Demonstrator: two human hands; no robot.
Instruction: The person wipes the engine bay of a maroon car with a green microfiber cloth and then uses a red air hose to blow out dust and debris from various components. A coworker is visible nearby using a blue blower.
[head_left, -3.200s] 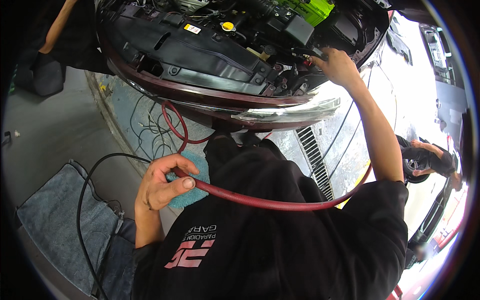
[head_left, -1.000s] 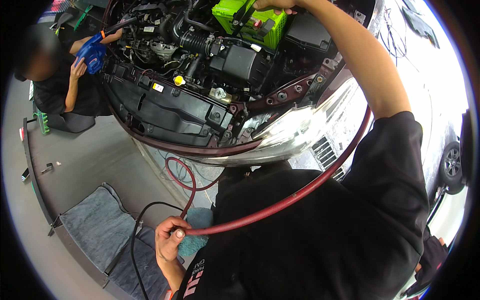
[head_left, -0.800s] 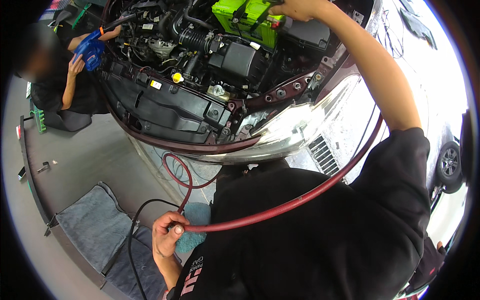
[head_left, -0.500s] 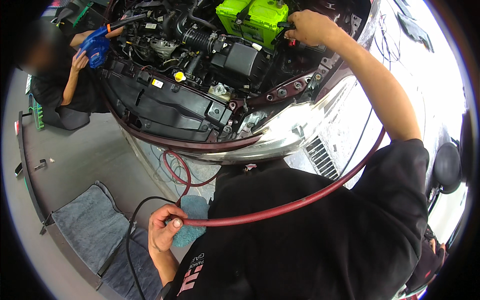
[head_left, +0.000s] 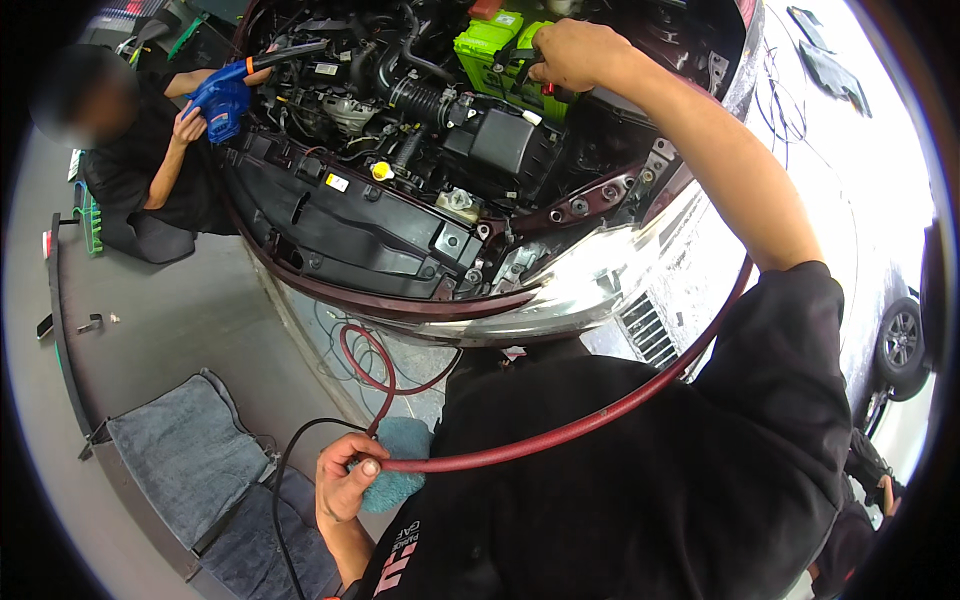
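My left hand (head_left: pixel 345 478) is closed around a red hose (head_left: pixel 540 440), with a fluffy teal cloth (head_left: pixel 397 480) against its fingers. From there the hose bows across my front and passes out of sight behind my right forearm. My right hand (head_left: pixel 578 58) reaches into a car's engine bay and grips what looks like a black air blow gun (head_left: pixel 518 55), mostly covered by the fingers. Its black tip is in front of a bright green battery (head_left: pixel 487 47). A black plastic box (head_left: pixel 500 138) lies nearer me in the bay.
At the left, another person holds a blue blower (head_left: pixel 222 108) over the engine. The headlight (head_left: pixel 590 275) and dark red front edge lie between me and the bay. Grey towels (head_left: pixel 185 440) hang at lower left. Loose hose coils (head_left: pixel 365 350) lie on the floor.
My right hand has shifted slightly left and nearer to the battery's front. The view has moved a little, so the car and my left hand appear farther right and lower.
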